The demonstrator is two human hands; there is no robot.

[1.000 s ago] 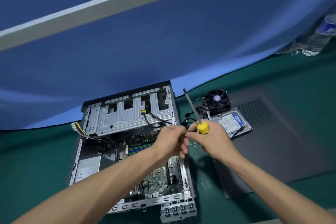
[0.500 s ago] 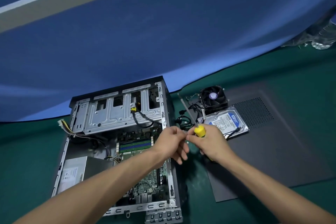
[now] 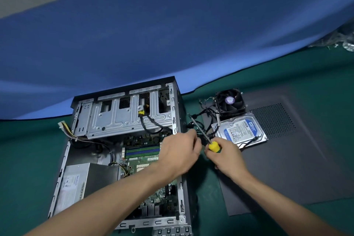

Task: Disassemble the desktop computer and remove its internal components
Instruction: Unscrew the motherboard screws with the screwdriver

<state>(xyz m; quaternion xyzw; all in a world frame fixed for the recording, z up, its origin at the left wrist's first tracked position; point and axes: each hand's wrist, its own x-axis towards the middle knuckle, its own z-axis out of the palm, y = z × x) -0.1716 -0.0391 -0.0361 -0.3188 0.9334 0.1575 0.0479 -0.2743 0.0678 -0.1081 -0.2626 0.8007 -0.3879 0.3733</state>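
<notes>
Now the person's view has swung a little to the right compared with a second ago, so the open grey metal desktop case (image 3: 122, 151) sits further left and more of its silver power supply box (image 3: 76, 184) shows. The hands themselves have hardly shifted: they hover together just past the case's right edge, above the green worktop (image 3: 23, 159). The right hand (image 3: 228, 157) stays clamped round the yellow handle of a screwdriver (image 3: 206, 138), its steel shaft pointing up and away toward the back. The left hand (image 3: 178, 153) is beside it with fingers loosely curled near the handle; whether it pinches a screw or anything else I cannot tell.

Lying beside the case, on the removed dark side panel (image 3: 298, 159), are a black cooling fan with heatsink (image 3: 229, 103) and a blue-labelled hard drive (image 3: 241, 130), so those parts are already out. The green motherboard (image 3: 141, 151) and the power supply remain inside, which suggests the job is only partway done.
</notes>
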